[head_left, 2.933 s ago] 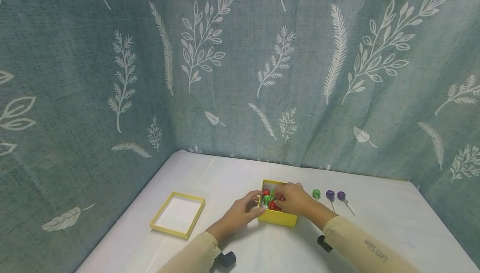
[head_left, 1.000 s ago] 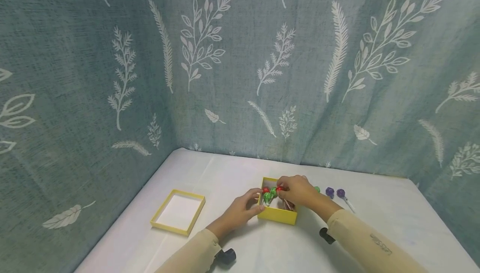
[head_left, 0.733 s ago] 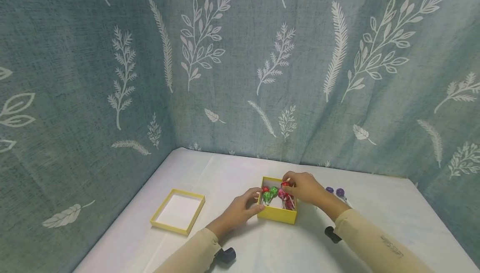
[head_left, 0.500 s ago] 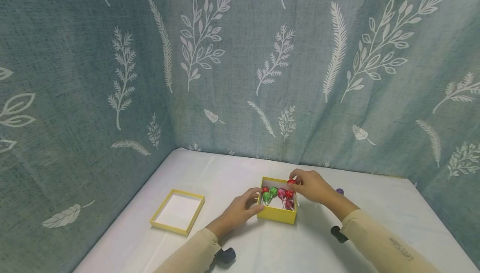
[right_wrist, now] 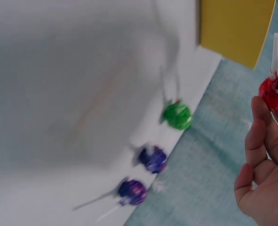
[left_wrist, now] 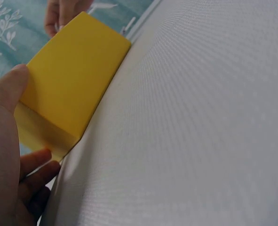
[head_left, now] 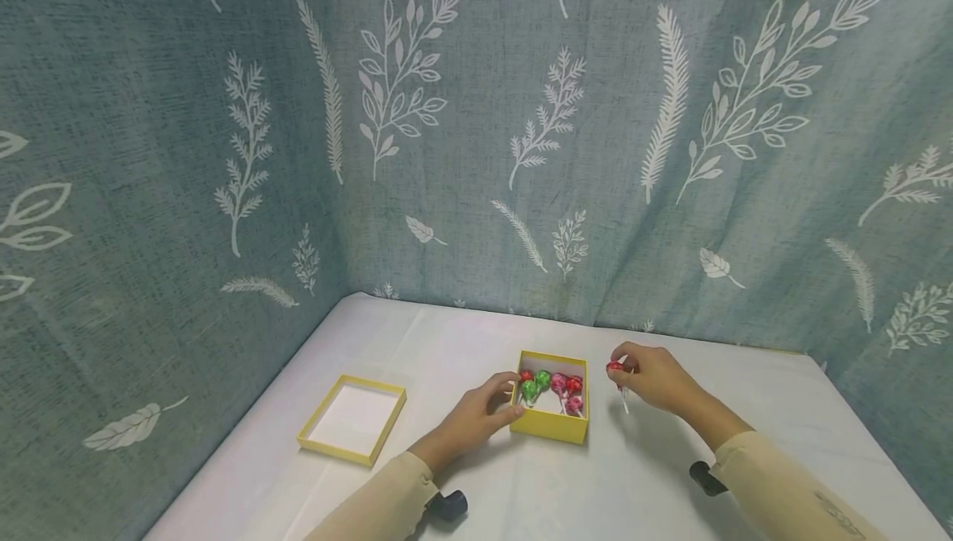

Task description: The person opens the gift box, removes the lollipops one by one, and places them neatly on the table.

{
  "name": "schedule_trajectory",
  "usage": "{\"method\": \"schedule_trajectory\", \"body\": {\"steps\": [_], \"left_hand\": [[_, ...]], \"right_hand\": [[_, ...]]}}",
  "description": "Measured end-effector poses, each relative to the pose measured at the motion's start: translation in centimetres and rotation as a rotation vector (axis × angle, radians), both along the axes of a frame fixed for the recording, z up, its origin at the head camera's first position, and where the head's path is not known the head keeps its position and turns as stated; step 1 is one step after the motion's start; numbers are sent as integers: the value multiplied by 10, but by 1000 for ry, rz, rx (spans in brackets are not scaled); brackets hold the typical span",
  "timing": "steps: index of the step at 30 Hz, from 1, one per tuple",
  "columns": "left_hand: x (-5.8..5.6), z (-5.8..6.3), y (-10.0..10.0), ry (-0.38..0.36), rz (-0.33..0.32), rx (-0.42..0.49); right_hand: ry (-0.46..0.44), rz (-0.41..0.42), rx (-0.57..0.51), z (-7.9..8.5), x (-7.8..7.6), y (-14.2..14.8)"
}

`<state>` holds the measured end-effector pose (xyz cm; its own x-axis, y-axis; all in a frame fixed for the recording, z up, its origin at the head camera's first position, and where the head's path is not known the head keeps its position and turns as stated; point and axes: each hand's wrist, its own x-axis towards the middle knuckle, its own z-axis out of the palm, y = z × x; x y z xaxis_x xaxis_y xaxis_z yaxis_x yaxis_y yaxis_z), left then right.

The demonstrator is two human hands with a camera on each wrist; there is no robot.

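Observation:
My right hand (head_left: 655, 377) pinches a red-wrapped lollipop (right_wrist: 273, 93) by its candy head, in the air to the right of the yellow box (head_left: 549, 427). In the head view its white stick points down; in the right wrist view the stick is in plain sight. Inside the open box lie green lollipops (head_left: 543, 379) on the left and red and pink lollipops (head_left: 574, 405) on the right. My left hand (head_left: 474, 418) holds the box's left end, thumb at the front corner and a finger at the left rim. In the left wrist view the thumb presses the yellow wall.
A yellow-edged box lid (head_left: 351, 458) lies inside up on the white table (head_left: 566, 491), left of the left hand. A green lollipop (right_wrist: 178, 116) and two purple lollipops (right_wrist: 131, 191) lie in a row, hidden behind the right hand in the head view. A patterned curtain (head_left: 476, 152) hangs behind.
My right hand has come up out of the box with the red lollipop and moved right, clear of the rim. The left hand stays at the box.

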<state>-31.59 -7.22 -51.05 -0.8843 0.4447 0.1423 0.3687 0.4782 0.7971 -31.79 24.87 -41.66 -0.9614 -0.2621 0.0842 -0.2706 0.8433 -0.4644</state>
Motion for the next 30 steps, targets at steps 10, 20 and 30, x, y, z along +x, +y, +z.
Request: {"method": "schedule_trajectory", "body": {"steps": [10, 20, 30], "left_hand": [[0, 1, -1, 17, -21, 9], [-1, 1, -1, 7, -12, 1], [-1, 0, -1, 7, -5, -2]], "right_hand": [[31, -46, -36, -2, 9, 34], [57, -83, -48, -7, 16, 61], [88, -135, -37, -9, 22, 85]]}}
